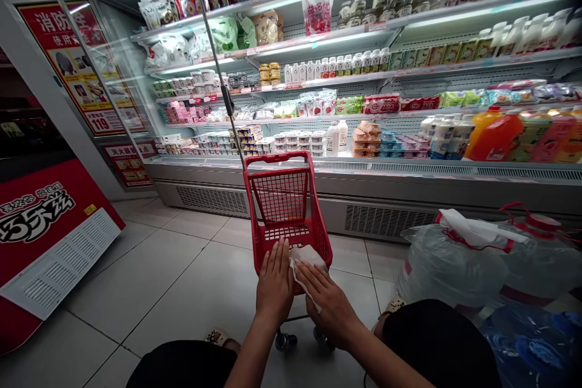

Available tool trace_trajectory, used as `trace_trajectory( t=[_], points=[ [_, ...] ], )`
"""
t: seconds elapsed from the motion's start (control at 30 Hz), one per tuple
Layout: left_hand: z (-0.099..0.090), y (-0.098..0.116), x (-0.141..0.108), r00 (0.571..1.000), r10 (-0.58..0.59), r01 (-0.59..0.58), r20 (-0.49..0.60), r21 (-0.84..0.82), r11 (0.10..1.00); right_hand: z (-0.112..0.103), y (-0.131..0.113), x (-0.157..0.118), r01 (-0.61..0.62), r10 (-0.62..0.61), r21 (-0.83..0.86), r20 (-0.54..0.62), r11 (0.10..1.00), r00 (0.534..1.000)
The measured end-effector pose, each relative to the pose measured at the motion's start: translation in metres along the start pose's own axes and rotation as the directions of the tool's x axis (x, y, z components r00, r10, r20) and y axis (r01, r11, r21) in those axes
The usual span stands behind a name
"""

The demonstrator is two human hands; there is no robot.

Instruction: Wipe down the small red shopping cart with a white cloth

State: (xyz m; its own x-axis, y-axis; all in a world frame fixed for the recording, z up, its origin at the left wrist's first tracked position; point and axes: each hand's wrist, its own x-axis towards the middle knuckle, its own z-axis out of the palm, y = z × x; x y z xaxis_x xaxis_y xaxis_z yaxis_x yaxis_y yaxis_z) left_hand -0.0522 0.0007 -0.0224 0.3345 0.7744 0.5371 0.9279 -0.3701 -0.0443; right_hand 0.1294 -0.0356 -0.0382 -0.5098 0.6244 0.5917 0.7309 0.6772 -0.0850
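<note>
A small red plastic shopping cart (285, 225) stands on the floor between my knees. My left hand (275, 282) rests at the cart's near rim, palm down with its fingers stretched out and holding nothing. Just to its right, my right hand (325, 297) presses a crumpled white cloth or tissue (311, 254) against the near right part of the cart. Part of the cloth hangs below the right fingers. My hands cover much of the cart's near wall. Dark wheels (285, 341) show beneath it.
An open refrigerated display (295, 185) with several stocked shelves runs behind the cart. Large clear water jugs (454, 260) and a blue bottle (536, 345) stand at right. At left is a red freezer (50, 242). Pale tiles (159, 279) cover the floor.
</note>
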Motion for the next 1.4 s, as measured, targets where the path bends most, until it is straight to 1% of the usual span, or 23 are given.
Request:
trace_trajectory(
  t=[0.07, 0.13, 0.23, 0.3, 0.33, 0.4, 0.47, 0.63, 0.7, 0.73, 0.8, 0.9, 1.0, 1.07, 1.1, 1.17, 1.27, 1.4],
  points=[
    [-0.001, -0.004, 0.0, 1.0, 0.019, -0.019, 0.012, -0.013, 1.0, -0.006, 0.011, -0.004, 0.014, -0.013, -0.032, 0.027, 0.999, 1.0],
    [-0.002, -0.013, -0.001, 0.999, 0.026, -0.026, 0.019, -0.01, 1.0, -0.016, 0.028, -0.011, -0.003, 0.005, -0.077, 0.036, 0.997, 0.999],
    [-0.006, -0.028, -0.004, 1.0, 0.014, -0.014, 0.019, 0.006, 1.0, -0.029, 0.053, -0.023, -0.076, 0.079, -0.134, 0.018, 0.988, 0.997],
    [-0.009, -0.033, -0.005, 1.0, 0.018, -0.018, 0.018, 0.007, 1.0, -0.03, 0.061, -0.028, -0.125, 0.128, -0.143, 0.01, 0.982, 0.992],
    [-0.01, -0.032, -0.006, 1.0, 0.024, -0.024, 0.018, 0.001, 1.0, -0.029, 0.061, -0.028, -0.154, 0.155, -0.14, 0.002, 0.978, 0.988],
    [-0.011, -0.026, -0.006, 0.999, 0.032, -0.031, 0.015, -0.017, 0.999, -0.021, 0.054, -0.027, -0.218, 0.216, -0.126, -0.033, 0.968, 0.976],
    [-0.011, -0.017, -0.006, 0.999, 0.031, -0.03, 0.013, -0.042, 0.999, -0.01, 0.038, -0.021, -0.251, 0.245, -0.105, -0.07, 0.962, 0.967],
    [-0.01, 0.006, -0.007, 0.998, 0.054, -0.051, 0.02, -0.13, 0.99, 0.019, -0.01, -0.002, -0.176, 0.174, -0.015, -0.075, 0.984, 0.982],
    [-0.011, 0.01, -0.009, 0.998, 0.051, -0.047, 0.022, -0.159, 0.986, 0.023, -0.019, 0.001, -0.145, 0.145, 0.005, -0.083, 0.989, 0.986],
    [-0.012, 0.011, -0.01, 0.998, 0.055, -0.051, 0.024, -0.168, 0.984, 0.022, -0.019, 0.0, -0.124, 0.124, 0.004, -0.083, 0.992, 0.989],
    [-0.014, 0.008, -0.01, 0.994, 0.101, -0.094, 0.033, -0.177, 0.98, 0.014, -0.012, -0.005, -0.086, 0.085, -0.015, -0.067, 0.996, 0.994],
    [-0.016, -0.007, -0.004, 0.979, 0.194, -0.184, 0.055, -0.152, 0.971, -0.005, 0.013, -0.02, -0.076, 0.074, -0.067, -0.021, 0.995, 0.997],
    [-0.015, -0.025, 0.011, 0.977, 0.2, -0.193, 0.069, -0.104, 0.976, -0.02, 0.04, -0.034, -0.132, 0.132, -0.119, -0.009, 0.984, 0.991],
    [-0.012, -0.03, 0.021, 0.976, 0.207, -0.2, 0.072, -0.091, 0.976, -0.023, 0.053, -0.039, -0.204, 0.202, -0.131, -0.025, 0.97, 0.979],
    [-0.01, -0.029, 0.025, 0.975, 0.21, -0.203, 0.071, -0.089, 0.975, -0.022, 0.058, -0.04, -0.242, 0.24, -0.128, -0.03, 0.962, 0.97],
    [-0.005, -0.022, 0.029, 0.98, 0.191, -0.185, 0.063, -0.089, 0.979, -0.019, 0.064, -0.04, -0.32, 0.317, -0.104, -0.04, 0.942, 0.948],
    [-0.001, -0.002, 0.03, 0.99, 0.133, -0.128, 0.045, -0.094, 0.987, -0.013, 0.069, -0.038, -0.402, 0.399, -0.047, -0.058, 0.915, 0.915],
    [-0.002, 0.024, 0.026, 0.991, 0.132, -0.127, 0.034, -0.12, 0.985, -0.015, 0.082, -0.046, -0.417, 0.415, -0.018, -0.062, 0.909, 0.908]
  ],
)
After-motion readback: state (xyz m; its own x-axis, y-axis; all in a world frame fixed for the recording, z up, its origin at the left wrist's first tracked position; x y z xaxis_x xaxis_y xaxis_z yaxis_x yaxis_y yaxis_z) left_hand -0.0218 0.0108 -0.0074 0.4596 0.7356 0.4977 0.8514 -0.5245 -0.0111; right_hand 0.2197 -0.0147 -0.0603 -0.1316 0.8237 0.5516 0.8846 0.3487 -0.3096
